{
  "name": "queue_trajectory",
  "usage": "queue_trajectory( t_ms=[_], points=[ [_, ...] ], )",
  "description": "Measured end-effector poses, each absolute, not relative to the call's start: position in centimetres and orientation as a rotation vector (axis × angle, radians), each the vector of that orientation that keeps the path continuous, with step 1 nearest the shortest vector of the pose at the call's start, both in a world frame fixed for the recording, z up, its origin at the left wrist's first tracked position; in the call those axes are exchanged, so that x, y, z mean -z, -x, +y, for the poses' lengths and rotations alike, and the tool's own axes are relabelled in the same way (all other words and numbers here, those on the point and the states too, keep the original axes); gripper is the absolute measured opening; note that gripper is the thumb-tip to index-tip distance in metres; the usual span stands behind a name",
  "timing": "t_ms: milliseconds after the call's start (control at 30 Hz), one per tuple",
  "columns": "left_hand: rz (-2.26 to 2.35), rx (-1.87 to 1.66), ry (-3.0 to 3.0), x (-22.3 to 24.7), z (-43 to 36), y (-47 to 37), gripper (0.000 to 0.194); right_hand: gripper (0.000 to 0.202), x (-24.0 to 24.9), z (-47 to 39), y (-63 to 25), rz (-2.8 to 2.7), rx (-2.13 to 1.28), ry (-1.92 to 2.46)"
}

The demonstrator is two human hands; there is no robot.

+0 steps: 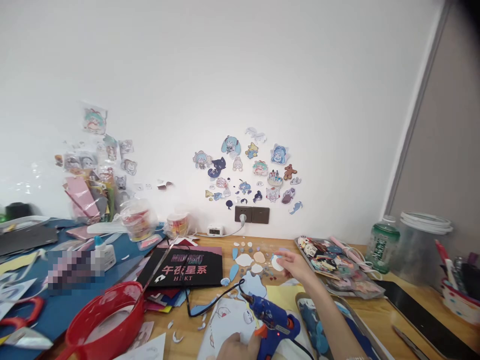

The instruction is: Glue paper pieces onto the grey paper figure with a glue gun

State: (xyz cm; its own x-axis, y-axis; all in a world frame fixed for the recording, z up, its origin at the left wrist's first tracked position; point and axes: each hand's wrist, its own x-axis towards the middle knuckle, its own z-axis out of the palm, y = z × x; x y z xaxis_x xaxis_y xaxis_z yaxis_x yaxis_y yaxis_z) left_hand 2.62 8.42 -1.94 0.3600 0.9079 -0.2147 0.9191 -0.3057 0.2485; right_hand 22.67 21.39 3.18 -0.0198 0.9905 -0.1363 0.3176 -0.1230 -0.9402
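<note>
A blue glue gun (275, 320) with an orange trigger lies over white drawn-on paper (225, 320) at the bottom centre. My left hand (240, 346) is at the frame's bottom edge beside the gun's trigger; its fingers are partly cut off, and its hold on the gun is unclear. My right hand (294, 265) reaches to the back of the table, its fingertips at a small white cut-out (277, 262). Whether the fingers pinch that piece is too small to tell. Around it lie several flat cut-outs, among them a peach piece (258, 257) and a light blue piece (252, 286).
A red pan-shaped container (108, 320) stands front left, near red-handled scissors (33, 310). A black folder (183, 267) lies left of centre. On the right are a filled tray (322, 257), a green-labelled bottle (385, 242) and a black phone-like slab (423, 315).
</note>
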Motion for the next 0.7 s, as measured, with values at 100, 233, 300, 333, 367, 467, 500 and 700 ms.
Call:
queue_trajectory(
  t_ms=[100,233,300,333,367,467,500,700],
  points=[
    [1.612,0.100,-2.300,0.6,7.8,-2.7,0.035,0.028,-3.2,21.4,-22.7,-1.387,-1.183,1.517],
    [1.605,0.136,-2.299,-1.0,7.0,-2.7,0.031,0.028,-3.4,21.2,-22.7,-1.372,-1.193,1.481],
    [1.601,0.145,-2.301,-1.6,6.7,-2.7,0.029,0.028,-3.4,21.2,-22.8,-1.370,-1.190,1.470],
    [1.599,0.152,-2.301,-1.8,6.6,-2.7,0.029,0.027,-3.3,21.1,-22.8,-1.369,-1.184,1.469],
    [1.597,0.159,-2.302,-1.9,6.5,-2.7,0.029,0.026,-3.3,21.1,-22.8,-1.369,-1.175,1.471],
    [1.592,0.191,-2.303,-2.0,6.7,-2.8,0.028,0.024,-3.2,21.2,-22.9,-1.382,-1.133,1.488],
    [1.590,0.202,-2.303,-1.9,6.8,-2.9,0.029,0.023,-3.2,21.2,-22.9,-1.390,-1.117,1.495],
    [1.588,0.246,-2.302,-1.1,7.4,-3.1,0.030,0.023,-3.4,21.0,-22.6,-1.431,-1.101,1.494]
  ],
)
